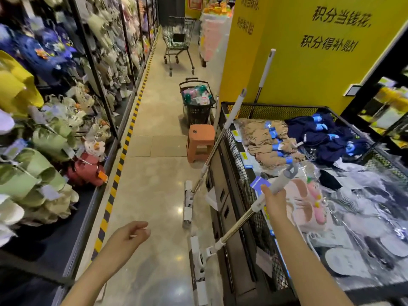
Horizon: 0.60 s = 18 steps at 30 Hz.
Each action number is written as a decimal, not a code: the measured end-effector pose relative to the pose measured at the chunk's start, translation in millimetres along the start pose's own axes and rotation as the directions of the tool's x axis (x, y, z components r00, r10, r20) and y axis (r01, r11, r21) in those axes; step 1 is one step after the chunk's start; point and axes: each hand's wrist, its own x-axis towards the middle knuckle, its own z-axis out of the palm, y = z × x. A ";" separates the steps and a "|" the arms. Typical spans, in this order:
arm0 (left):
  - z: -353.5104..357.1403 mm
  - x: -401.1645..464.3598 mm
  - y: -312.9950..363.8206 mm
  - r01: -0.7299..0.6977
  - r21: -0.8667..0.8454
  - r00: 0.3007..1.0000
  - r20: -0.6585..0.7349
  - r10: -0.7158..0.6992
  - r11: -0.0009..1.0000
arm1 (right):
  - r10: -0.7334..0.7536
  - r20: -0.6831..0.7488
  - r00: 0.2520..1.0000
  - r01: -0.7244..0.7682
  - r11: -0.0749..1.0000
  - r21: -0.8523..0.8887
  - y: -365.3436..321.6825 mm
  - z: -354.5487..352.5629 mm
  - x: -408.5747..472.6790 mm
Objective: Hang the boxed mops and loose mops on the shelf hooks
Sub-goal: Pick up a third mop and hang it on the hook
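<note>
My right hand grips the grey upper handle of a loose flat mop; its steel pole slants down to a white flat head on the floor beside the mesh bin. A second loose mop leans against the bin's near corner, with its white head lying on the floor. A third mop stands against the yellow wall behind the bin. My left hand hangs over the aisle floor with its fingers loosely curled, holding nothing.
A black mesh bin of socks and slippers fills the right side. Slipper shelves line the left. In the aisle stand an orange stool, a black basket with goods and a metal cart.
</note>
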 end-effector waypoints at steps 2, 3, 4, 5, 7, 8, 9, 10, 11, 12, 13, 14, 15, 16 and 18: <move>1.2 -0.8 -7.7 0.034 -0.009 0.999 -0.006 -0.034 0.999 | 0.006 -0.017 1.000 -0.005 0.999 0.041 6.1 4.3 2.8; 2.3 -1.4 -11.4 0.053 -0.016 0.998 -0.013 -0.054 0.998 | 0.005 -0.030 1.000 -0.003 0.999 0.049 8.4 5.9 2.6; 3.9 -2.1 -15.0 0.072 -0.026 0.997 -0.018 -0.072 0.997 | -0.010 -0.037 0.999 0.012 0.999 0.049 10.7 7.0 1.5; 6.3 -2.3 -17.9 0.092 -0.038 0.996 -0.018 -0.092 0.995 | -0.027 -0.034 0.999 0.029 0.998 0.051 13.2 8.3 -0.1; 12.7 -3.0 -20.9 0.124 -0.057 0.992 -0.008 -0.124 0.991 | -0.071 0.013 0.997 0.071 0.997 0.043 18.2 10.6 -4.4; 16.9 -3.1 -21.3 0.130 -0.057 0.991 -0.005 -0.130 0.990 | -0.088 0.047 0.995 0.086 0.995 0.040 20.2 12.2 -6.9; 21.3 -3.4 -21.0 0.130 -0.056 0.991 -0.003 -0.131 0.990 | -0.101 0.081 0.992 0.098 0.994 0.042 21.8 14.0 -10.1; 25.7 -3.9 -20.0 0.127 -0.055 0.992 -0.002 -0.127 0.990 | -0.115 0.112 0.987 0.111 0.993 0.045 22.4 16.1 -13.8; 29.8 -4.2 -18.4 0.122 -0.051 0.993 -0.002 -0.122 0.991 | -0.128 0.133 0.983 0.123 0.992 0.039 21.9 18.1 -18.0; 33.9 -4.8 -16.4 0.119 -0.042 0.993 -0.001 -0.119 0.992 | -0.143 0.144 0.979 0.140 0.990 0.026 21.1 20.2 -21.9; 37.2 -5.8 -14.1 0.119 -0.033 0.993 -0.002 -0.119 0.992 | -0.153 0.150 0.977 0.153 0.988 0.012 20.2 22.6 -25.9; 40.1 -7.2 -12.1 0.120 -0.028 0.993 -0.005 -0.121 0.992 | -0.164 0.150 0.975 0.166 0.986 0.004 20.0 25.0 -30.2; 42.7 -9.0 -10.4 0.121 -0.028 0.993 -0.011 -0.121 0.992 | -0.173 0.148 0.974 0.175 0.985 -0.002 19.5 27.0 -34.9; 45.2 -11.3 -9.0 0.121 -0.029 0.992 -0.019 -0.121 0.992 | -0.179 0.143 0.973 0.182 0.983 -0.006 19.1 28.1 -40.7; 49.2 -19.2 -6.5 0.117 -0.027 0.992 -0.036 -0.118 0.993 | -0.214 0.124 0.969 0.215 0.977 0.007 17.8 29.2 -55.7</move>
